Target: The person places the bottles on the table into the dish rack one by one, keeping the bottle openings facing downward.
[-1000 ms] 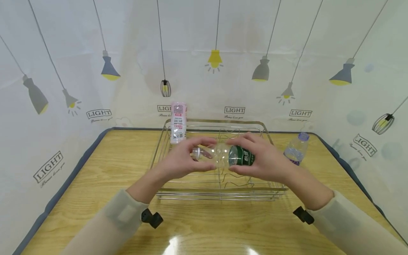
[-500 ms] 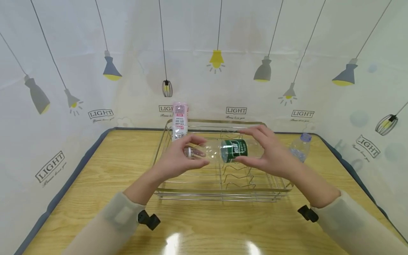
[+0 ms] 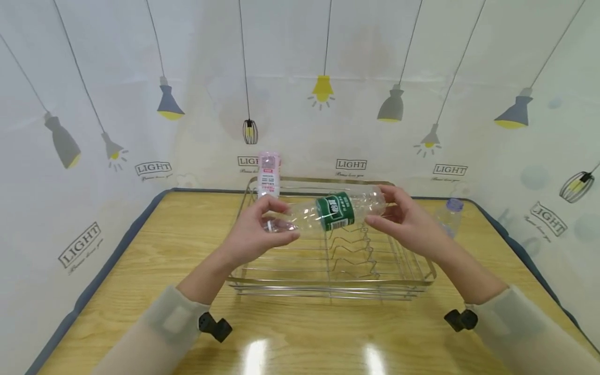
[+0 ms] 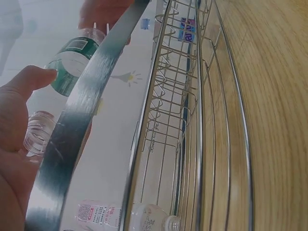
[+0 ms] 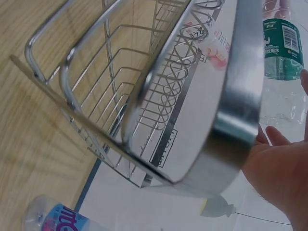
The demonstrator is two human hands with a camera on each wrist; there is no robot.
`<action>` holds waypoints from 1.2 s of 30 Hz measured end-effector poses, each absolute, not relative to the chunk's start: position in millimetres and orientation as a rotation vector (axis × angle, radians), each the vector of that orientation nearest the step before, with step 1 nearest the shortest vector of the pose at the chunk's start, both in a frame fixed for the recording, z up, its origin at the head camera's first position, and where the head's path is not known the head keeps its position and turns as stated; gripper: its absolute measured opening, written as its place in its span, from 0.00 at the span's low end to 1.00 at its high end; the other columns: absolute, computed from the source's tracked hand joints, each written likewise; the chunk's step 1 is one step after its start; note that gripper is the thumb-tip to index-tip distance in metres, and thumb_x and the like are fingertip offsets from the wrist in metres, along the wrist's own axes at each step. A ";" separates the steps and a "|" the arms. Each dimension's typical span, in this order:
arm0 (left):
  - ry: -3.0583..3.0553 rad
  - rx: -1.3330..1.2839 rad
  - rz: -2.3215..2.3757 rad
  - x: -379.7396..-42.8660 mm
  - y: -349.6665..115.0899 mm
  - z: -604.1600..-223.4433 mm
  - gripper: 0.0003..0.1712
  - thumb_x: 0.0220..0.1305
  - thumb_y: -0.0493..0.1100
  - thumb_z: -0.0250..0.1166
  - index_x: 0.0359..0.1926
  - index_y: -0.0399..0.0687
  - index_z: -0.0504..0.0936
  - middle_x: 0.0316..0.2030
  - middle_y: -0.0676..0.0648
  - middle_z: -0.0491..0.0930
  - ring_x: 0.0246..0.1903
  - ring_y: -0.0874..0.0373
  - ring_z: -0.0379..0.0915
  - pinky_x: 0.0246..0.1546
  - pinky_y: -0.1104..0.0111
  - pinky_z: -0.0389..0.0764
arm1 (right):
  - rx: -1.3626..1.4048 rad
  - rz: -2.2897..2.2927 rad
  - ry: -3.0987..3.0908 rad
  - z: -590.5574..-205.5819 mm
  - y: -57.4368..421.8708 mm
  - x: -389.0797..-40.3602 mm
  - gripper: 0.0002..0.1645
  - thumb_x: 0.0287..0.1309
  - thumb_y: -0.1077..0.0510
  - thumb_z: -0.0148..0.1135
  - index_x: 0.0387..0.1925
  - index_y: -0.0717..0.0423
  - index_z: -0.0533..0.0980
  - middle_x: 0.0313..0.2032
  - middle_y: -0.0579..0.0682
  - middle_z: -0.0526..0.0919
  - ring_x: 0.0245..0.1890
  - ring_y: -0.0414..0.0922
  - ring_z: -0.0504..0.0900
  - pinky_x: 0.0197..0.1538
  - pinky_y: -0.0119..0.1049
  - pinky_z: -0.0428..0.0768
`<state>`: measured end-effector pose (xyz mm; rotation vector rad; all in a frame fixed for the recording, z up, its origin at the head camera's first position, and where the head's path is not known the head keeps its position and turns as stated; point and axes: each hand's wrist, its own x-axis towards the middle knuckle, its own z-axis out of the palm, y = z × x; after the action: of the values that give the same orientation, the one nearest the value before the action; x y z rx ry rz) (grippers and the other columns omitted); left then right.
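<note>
A clear plastic bottle with a green label [image 3: 335, 210] is held above the wire rack [image 3: 337, 283], lying sideways with its base end at the right, slightly higher. My left hand [image 3: 248, 229] grips its neck end, thumb below and fingers above. My right hand [image 3: 412, 224] holds the base end, its fingers partly hidden behind the clear plastic. The uncapped mouth [image 4: 38, 132] shows inside my left palm in the left wrist view. In the right wrist view the green label [image 5: 284, 48] is seen beyond the rack's metal rim.
A pink-and-white labelled bottle [image 3: 269, 177] stands at the rack's back left corner. On the wooden table [image 3: 300, 333] to the right, a clear bottle with a purple rim [image 3: 453, 205] is partly behind my right hand. A patterned curtain [image 3: 300, 52] encloses the table.
My right hand has slid from the label out to the bottle's base, uncovering the label. The bottle has shifted left, and its base end has risen. My left hand keeps its grip.
</note>
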<state>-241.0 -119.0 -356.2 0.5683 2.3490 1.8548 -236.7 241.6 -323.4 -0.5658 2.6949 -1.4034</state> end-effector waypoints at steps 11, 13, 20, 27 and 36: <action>2.418 0.740 1.651 -239.0 -114.3 -364.6 0.41 0.69 0.44 0.78 0.79 0.62 0.73 0.72 0.44 0.75 0.59 0.48 0.86 0.51 0.58 0.92 | -0.622 -1.567 2.655 -327.5 236.4 -238.0 0.44 0.80 0.51 0.65 0.86 0.50 0.56 0.72 0.60 0.72 0.58 0.44 0.85 0.55 0.28 0.87; 2.430 0.781 1.609 -239.2 -112.6 -365.2 0.42 0.71 0.44 0.76 0.81 0.66 0.71 0.73 0.45 0.75 0.60 0.48 0.86 0.51 0.59 0.92 | -0.631 -1.614 2.645 -327.2 234.8 -238.5 0.44 0.80 0.52 0.65 0.87 0.49 0.56 0.73 0.60 0.70 0.56 0.39 0.86 0.56 0.28 0.87; 2.430 0.780 1.535 -238.6 -109.6 -364.3 0.42 0.71 0.45 0.76 0.80 0.68 0.70 0.65 0.43 0.80 0.57 0.49 0.85 0.58 0.56 0.89 | -0.660 -1.701 2.634 -322.7 226.8 -239.8 0.42 0.80 0.53 0.65 0.86 0.42 0.58 0.82 0.60 0.60 0.54 0.35 0.86 0.55 0.24 0.86; 2.408 0.792 1.469 -238.0 -104.5 -366.5 0.42 0.72 0.45 0.75 0.81 0.58 0.66 0.62 0.42 0.81 0.59 0.49 0.84 0.64 0.54 0.87 | -0.663 -1.799 2.553 -317.9 212.0 -239.0 0.43 0.80 0.53 0.65 0.87 0.40 0.57 0.81 0.55 0.61 0.58 0.39 0.84 0.54 0.25 0.86; 2.391 0.780 1.472 -237.2 -95.1 -366.1 0.45 0.72 0.45 0.76 0.82 0.59 0.62 0.61 0.43 0.83 0.60 0.50 0.84 0.63 0.54 0.87 | -0.669 -1.971 2.378 -317.2 193.8 -243.1 0.49 0.79 0.58 0.65 0.88 0.45 0.49 0.75 0.52 0.67 0.68 0.47 0.80 0.63 0.28 0.85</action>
<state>-237.2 -95.1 -366.1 0.7803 2.3913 1.4716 -243.1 193.8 -317.2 -0.6685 2.3784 -1.9709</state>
